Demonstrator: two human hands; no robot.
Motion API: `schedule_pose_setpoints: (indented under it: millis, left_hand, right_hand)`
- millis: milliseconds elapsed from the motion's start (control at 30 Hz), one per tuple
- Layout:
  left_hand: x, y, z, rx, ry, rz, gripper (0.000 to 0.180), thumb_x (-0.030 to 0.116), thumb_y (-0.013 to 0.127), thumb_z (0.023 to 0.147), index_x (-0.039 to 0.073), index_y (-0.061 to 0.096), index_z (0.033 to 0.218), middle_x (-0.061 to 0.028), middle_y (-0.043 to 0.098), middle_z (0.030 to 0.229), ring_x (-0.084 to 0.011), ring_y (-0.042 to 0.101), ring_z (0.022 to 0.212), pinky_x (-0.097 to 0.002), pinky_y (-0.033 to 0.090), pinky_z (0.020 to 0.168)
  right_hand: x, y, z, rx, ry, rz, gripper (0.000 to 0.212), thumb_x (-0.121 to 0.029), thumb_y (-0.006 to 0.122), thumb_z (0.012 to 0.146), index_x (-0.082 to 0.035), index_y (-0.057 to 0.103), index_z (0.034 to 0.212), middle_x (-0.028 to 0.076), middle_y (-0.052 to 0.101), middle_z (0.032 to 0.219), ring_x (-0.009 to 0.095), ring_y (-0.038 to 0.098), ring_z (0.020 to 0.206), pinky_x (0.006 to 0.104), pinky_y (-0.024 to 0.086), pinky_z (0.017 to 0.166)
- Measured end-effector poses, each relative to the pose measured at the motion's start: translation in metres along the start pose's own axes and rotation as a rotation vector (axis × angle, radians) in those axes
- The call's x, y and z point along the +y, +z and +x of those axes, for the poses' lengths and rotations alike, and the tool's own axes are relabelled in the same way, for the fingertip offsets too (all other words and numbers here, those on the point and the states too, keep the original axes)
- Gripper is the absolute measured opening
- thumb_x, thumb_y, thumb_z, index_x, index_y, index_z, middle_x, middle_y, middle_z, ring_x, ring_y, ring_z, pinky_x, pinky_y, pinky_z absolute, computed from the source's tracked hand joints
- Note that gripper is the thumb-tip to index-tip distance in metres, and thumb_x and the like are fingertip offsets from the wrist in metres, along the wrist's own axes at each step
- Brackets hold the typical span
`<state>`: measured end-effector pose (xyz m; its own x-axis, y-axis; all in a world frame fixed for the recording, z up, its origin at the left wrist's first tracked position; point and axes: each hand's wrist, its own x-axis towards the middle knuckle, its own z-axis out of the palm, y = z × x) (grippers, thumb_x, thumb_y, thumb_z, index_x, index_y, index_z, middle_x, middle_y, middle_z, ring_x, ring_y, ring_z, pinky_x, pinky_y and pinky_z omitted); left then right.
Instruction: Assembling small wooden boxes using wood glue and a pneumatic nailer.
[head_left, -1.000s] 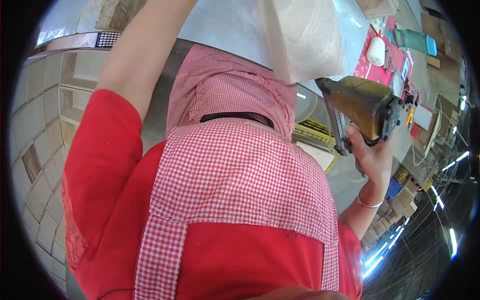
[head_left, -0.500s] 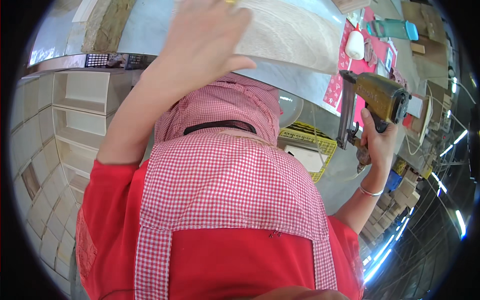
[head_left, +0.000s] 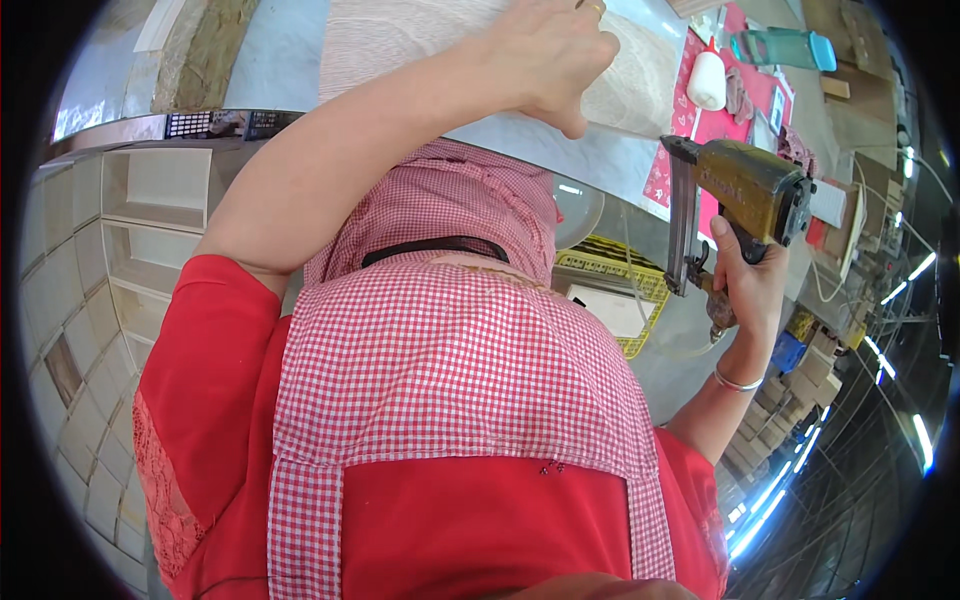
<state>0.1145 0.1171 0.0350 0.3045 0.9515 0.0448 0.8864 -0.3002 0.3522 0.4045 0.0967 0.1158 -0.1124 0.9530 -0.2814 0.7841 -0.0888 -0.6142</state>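
Note:
My right hand (head_left: 748, 275) is wrapped round the grip of an air nail gun (head_left: 742, 185), which has a worn yellow-brown body and a long dark magazine. The gun is held up beside the table's right front edge, its nose near the corner of a pale wood-grain board (head_left: 395, 35). Over that board reaches my left hand (head_left: 555, 65), thumb sticking out toward me. Its fingers bend away and run out of the picture at the top, so their tips and anything in them are hidden.
A white glue bottle (head_left: 708, 80) with a red tip and a teal bottle (head_left: 785, 48) lie at the far right on pink patterned paper. A rough wooden block (head_left: 205, 55) is at the left. Below are pale open boxes (head_left: 155, 185) and a yellow crate (head_left: 640, 280).
My left hand has moved right across the board, uncovering its left part. The nail gun in my right hand has shifted only slightly left.

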Motion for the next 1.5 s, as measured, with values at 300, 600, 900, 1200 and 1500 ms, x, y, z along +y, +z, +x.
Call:
schedule_pose_setpoints:
  millis: [300, 600, 900, 1200, 1500]
  left_hand:
    - [0.0, -0.004, -0.002, -0.023, 0.001, -0.004, 0.064, 0.04, 0.085, 0.059, 0.0, 0.067, 0.105, -0.0256, 0.059, 0.119, -0.0363, 0.054, 0.116, -0.0507, 0.043, 0.097]
    - [-0.01, -0.002, -0.049, 0.288, -0.035, 0.389, 0.078, 0.041, 0.085, 0.062, -0.003, 0.056, 0.119, -0.0318, 0.052, 0.132, -0.0424, 0.047, 0.13, -0.0614, 0.035, 0.108]
    - [-0.042, -0.028, -0.071, 0.016, -0.083, 0.064, 0.06, 0.034, 0.085, 0.06, 0.0, 0.064, 0.105, -0.0276, 0.058, 0.121, -0.0391, 0.053, 0.119, -0.0549, 0.041, 0.101]
    - [-0.041, -0.011, -0.08, 0.238, -0.063, 0.113, 0.049, 0.029, 0.082, 0.06, 0.001, 0.067, 0.098, -0.0233, 0.06, 0.111, -0.0346, 0.056, 0.108, -0.0484, 0.042, 0.093]
    - [-0.058, -0.024, -0.105, 0.212, -0.036, -0.092, 0.093, 0.043, 0.086, 0.06, 0.0, 0.05, 0.133, -0.0327, 0.041, 0.14, -0.0423, 0.039, 0.134, -0.0541, 0.031, 0.11]
  right_hand:
    - [-0.002, -0.003, 0.004, -0.042, 0.03, -0.041, 0.025, -0.024, 0.077, 0.089, -0.001, 0.067, 0.092, -0.002, 0.055, 0.059, 0.005, 0.044, 0.042, 0.0229, 0.031, 0.038]
    - [-0.017, 0.015, -0.013, -0.004, -0.14, -0.041, 0.025, -0.023, 0.079, 0.087, -0.002, 0.068, 0.096, -0.002, 0.057, 0.062, 0.005, 0.046, 0.044, 0.0221, 0.035, 0.041]
    - [-0.041, 0.063, -0.021, -0.133, -0.225, 0.099, 0.031, -0.024, 0.08, 0.086, -0.002, 0.068, 0.103, -0.002, 0.06, 0.068, 0.005, 0.049, 0.048, 0.0218, 0.037, 0.042]
    - [-0.056, 0.068, -0.029, -0.15, -0.005, 0.054, 0.037, -0.016, 0.081, 0.085, 0.001, 0.064, 0.113, 0.001, 0.067, 0.084, 0.005, 0.055, 0.062, 0.0222, 0.044, 0.053]
    - [-0.064, 0.07, -0.031, -0.088, -0.095, 0.047, 0.025, -0.02, 0.076, 0.09, -0.001, 0.066, 0.102, 0.0, 0.06, 0.07, 0.005, 0.048, 0.047, 0.0215, 0.034, 0.041]
